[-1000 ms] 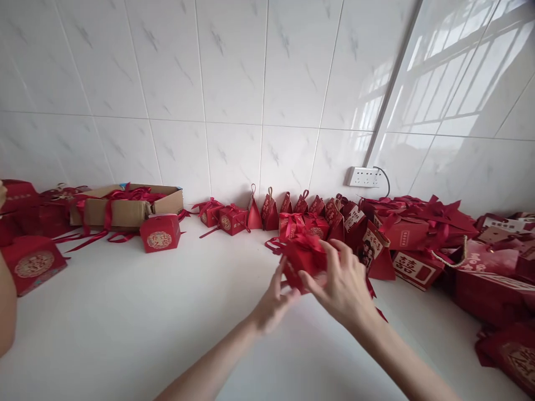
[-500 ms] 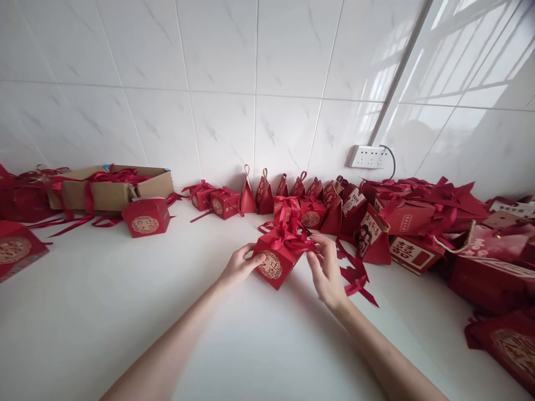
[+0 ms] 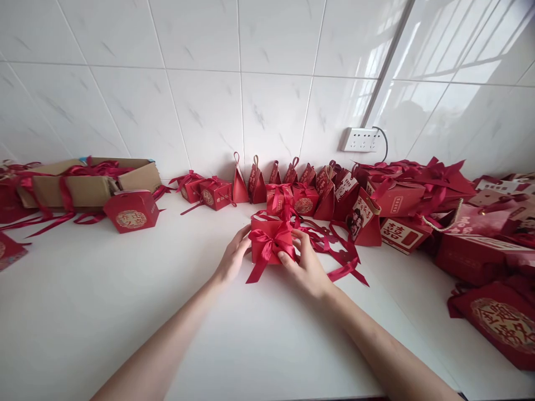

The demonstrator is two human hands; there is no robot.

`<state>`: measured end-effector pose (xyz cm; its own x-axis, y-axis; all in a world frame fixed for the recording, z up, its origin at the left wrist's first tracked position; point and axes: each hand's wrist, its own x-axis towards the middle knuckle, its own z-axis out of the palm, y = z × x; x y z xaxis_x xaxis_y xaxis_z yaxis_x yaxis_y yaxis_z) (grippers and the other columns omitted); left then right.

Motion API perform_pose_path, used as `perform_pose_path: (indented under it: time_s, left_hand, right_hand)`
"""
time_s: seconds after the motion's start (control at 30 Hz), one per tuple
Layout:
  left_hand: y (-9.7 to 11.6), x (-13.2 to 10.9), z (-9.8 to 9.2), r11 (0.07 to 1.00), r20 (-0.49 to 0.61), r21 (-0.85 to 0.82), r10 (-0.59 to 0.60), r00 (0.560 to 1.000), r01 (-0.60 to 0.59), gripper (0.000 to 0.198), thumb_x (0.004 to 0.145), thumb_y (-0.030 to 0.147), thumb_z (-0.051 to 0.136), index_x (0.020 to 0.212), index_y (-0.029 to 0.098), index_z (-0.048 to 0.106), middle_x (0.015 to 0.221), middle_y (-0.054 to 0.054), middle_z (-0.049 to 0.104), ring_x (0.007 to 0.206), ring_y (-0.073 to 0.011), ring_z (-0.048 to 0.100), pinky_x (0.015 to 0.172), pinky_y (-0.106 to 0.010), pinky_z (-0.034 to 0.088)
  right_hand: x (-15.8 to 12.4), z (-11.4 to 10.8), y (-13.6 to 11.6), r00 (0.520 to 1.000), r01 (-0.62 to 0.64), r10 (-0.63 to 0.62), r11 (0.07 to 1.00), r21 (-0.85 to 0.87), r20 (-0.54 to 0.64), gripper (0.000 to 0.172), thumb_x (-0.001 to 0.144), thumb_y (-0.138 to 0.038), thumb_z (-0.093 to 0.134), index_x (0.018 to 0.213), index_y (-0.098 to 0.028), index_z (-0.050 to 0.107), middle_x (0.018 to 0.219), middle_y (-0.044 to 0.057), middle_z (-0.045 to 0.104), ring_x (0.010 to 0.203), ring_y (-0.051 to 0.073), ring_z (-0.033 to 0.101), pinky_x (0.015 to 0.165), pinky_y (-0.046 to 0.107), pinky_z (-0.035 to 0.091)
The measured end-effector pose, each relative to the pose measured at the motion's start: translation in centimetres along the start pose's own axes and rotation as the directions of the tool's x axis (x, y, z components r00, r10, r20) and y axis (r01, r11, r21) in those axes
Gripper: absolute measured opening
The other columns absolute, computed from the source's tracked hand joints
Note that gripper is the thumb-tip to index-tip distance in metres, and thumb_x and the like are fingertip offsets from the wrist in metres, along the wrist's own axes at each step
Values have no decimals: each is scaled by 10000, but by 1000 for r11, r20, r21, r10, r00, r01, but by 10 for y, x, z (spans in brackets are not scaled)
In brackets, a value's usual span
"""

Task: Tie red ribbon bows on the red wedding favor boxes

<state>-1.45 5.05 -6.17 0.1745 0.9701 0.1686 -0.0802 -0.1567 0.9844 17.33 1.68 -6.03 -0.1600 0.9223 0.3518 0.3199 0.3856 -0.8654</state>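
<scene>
A small red gift box (image 3: 270, 238) with a red ribbon bow on top rests on the white counter (image 3: 125, 289). My left hand (image 3: 232, 259) grips its left side and my right hand (image 3: 307, 267) grips its right side, fingers curled against the box. Loose red ribbons (image 3: 338, 253) trail away to the right of it.
A row of red gift boxes and pyramid pouches (image 3: 288, 186) lines the tiled wall. Piled red bags (image 3: 422, 195) fill the right. A cardboard box with ribbons (image 3: 83, 181) and a red box (image 3: 130, 210) stand at the left. A white power strip (image 3: 359, 139) hangs on the wall.
The box, held up in the air a second ago, has been turned and set down on the counter with its bow facing up. Both hands stay on it.
</scene>
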Motion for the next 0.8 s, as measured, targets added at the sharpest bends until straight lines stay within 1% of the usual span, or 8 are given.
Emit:
perform_pose_path:
  time_s: [0.07, 0.17, 0.27, 0.37, 0.47, 0.6, 0.7, 0.8]
  left_hand:
    - [2, -3, 0, 999, 47, -31, 31, 998, -29, 652, 772, 612, 515, 1277, 211, 420, 1378, -105, 449, 1196, -281, 492, 916, -365, 462]
    - [2, -7, -1, 997, 79, -56, 53, 996, -48, 933, 621, 701, 624, 1363, 242, 292, 1461, -129, 317, 1279, -310, 403, 967, -393, 430]
    - [3, -9, 0, 997, 138, -67, 56, 989, -47, 1166, 497, 658, 745, 1422, 293, 136, 1466, -122, 305, 1315, -305, 359, 1020, -385, 384]
    - [9, -11, 3, 999, 153, -21, 49, 987, -46, 1073, 590, 531, 758, 1418, 273, 126, 1383, -109, 421, 1272, -278, 418, 1028, -369, 374]
    - [14, -13, 6, 999, 72, 13, 42, 997, -43, 842, 689, 441, 694, 1355, 230, 224, 1278, -96, 498, 1194, -257, 485, 995, -374, 403]
    - [16, -13, 7, 998, -4, 39, 45, 999, -45, 729, 682, 378, 690, 1269, 226, 285, 1245, -85, 495, 1160, -247, 500, 975, -374, 416]
    - [18, -13, 6, 998, -20, 48, 39, 999, -38, 732, 664, 376, 698, 1247, 237, 279, 1212, -71, 512, 1114, -232, 530, 945, -359, 430]
    - [21, -14, 7, 997, -35, 76, 29, 999, -26, 684, 674, 405, 691, 1202, 231, 293, 1075, -40, 570, 984, -204, 589, 879, -338, 458]
  right_hand:
    - [0, 1, 0, 1000, 19, -19, 999, 41, 16, 458, 853, -432, 537, 1199, -248, 299, 1331, 125, 450, 1300, 229, 396, 984, 437, 437]
    - [1, 0, 0, 998, 57, -59, 994, 93, 23, 328, 837, -397, 568, 1017, -252, 335, 1264, 102, 486, 1229, 218, 463, 944, 432, 468]
    - [1, -1, -2, 997, 69, -71, 995, 72, 24, 300, 804, -405, 592, 865, -241, 349, 1187, 89, 513, 1133, 223, 516, 871, 415, 505]
    - [0, -4, -6, 998, 38, -39, 999, 25, 51, 289, 819, -462, 549, 757, -223, 397, 1210, 104, 483, 1180, 255, 470, 850, 404, 510]
    - [1, -6, -9, 998, 20, -21, 1000, 9, 67, 336, 874, -482, 454, 676, -210, 439, 1239, 99, 481, 1211, 253, 454, 946, 434, 448]
    - [3, -6, -11, 996, 10, -15, 998, 57, 85, 335, 869, -459, 490, 651, -207, 455, 1285, 98, 486, 1248, 247, 439, 992, 451, 405]
    - [3, -8, -12, 992, 13, -21, 998, 64, 125, 321, 850, -438, 528, 638, -205, 463, 1305, 99, 467, 1291, 257, 397, 951, 438, 444]
    - [2, -11, -13, 982, 24, -30, 999, 33, 186, 295, 812, -418, 583, 635, -203, 484, 1322, 97, 432, 1300, 273, 382, 906, 425, 481]
